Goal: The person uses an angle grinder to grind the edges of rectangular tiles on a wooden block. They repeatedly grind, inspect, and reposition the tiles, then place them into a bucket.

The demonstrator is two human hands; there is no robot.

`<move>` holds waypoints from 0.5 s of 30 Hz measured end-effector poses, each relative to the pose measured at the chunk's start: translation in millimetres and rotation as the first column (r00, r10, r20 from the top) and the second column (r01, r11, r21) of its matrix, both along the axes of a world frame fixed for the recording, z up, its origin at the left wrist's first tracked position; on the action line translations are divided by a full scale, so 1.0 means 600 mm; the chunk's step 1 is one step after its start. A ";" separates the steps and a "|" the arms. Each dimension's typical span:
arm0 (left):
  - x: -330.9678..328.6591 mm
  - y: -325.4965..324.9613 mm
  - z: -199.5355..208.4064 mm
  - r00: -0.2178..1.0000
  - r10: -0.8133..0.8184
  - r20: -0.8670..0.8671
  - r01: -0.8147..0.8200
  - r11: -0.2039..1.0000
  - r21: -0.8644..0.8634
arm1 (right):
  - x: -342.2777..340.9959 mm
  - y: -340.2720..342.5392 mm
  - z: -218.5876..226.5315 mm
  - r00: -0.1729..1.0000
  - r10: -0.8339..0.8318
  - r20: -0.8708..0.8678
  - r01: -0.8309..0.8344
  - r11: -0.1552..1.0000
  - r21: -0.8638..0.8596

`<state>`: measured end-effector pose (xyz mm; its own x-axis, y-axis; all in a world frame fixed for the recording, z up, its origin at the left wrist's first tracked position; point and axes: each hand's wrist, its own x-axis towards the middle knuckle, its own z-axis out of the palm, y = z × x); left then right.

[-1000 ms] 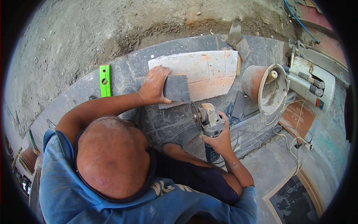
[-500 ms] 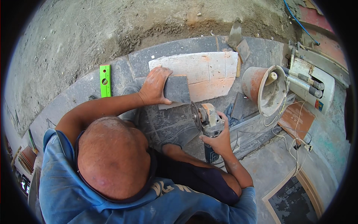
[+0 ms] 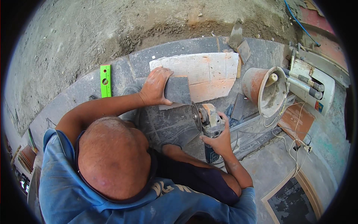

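My left hand (image 3: pixel 156 86) grips a small grey tile (image 3: pixel 177 89) by its left side, fingers on the upper edge and thumb near the lower corner. The tile lies partly over a whitish slab (image 3: pixel 212 72) with orange-brown stains. My right hand (image 3: pixel 220 138) is wrapped round the body of an angle grinder (image 3: pixel 213 125). Its cutting disc (image 3: pixel 196 117) stands on edge just below the tile's lower right corner, at or very near it. Whether the disc touches the tile or spins, I cannot tell.
A green spirit level (image 3: pixel 106 86) lies at left. A trowel (image 3: pixel 235 35) is beyond the slab. At right are a mortar-crusted bucket (image 3: pixel 254 87), a white power machine with metal rails (image 3: pixel 313 84), a brown tile (image 3: pixel 296 119) and loose cables (image 3: pixel 295 156). A wooden frame (image 3: pixel 311 188) lies lower right.
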<state>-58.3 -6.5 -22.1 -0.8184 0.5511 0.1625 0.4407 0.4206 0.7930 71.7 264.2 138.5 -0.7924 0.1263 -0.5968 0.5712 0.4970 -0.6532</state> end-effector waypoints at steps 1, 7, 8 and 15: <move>0.000 0.000 0.000 1.000 0.000 0.001 0.000 1.000 0.000 | -0.001 -0.001 0.001 1.000 0.000 0.004 0.000 1.000 -0.003; 0.000 0.000 0.001 1.000 0.005 -0.008 -0.005 1.000 0.000 | -0.002 -0.001 -0.001 0.999 -0.033 0.000 0.033 0.999 -0.037; 0.000 0.000 0.001 1.000 0.005 -0.008 -0.005 1.000 0.000 | -0.002 -0.001 -0.001 0.999 -0.033 0.000 0.033 0.999 -0.037; -0.001 -0.001 0.000 1.000 -0.001 -0.002 0.001 1.000 -0.001 | -0.007 -0.002 -0.002 1.000 -0.021 0.000 0.021 0.999 -0.037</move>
<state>-59.1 -7.3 -22.2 -0.8176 0.5520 0.1641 0.4430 0.4209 0.7916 67.8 262.9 137.6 -0.7898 0.1204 -0.6014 0.5811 0.4604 -0.6711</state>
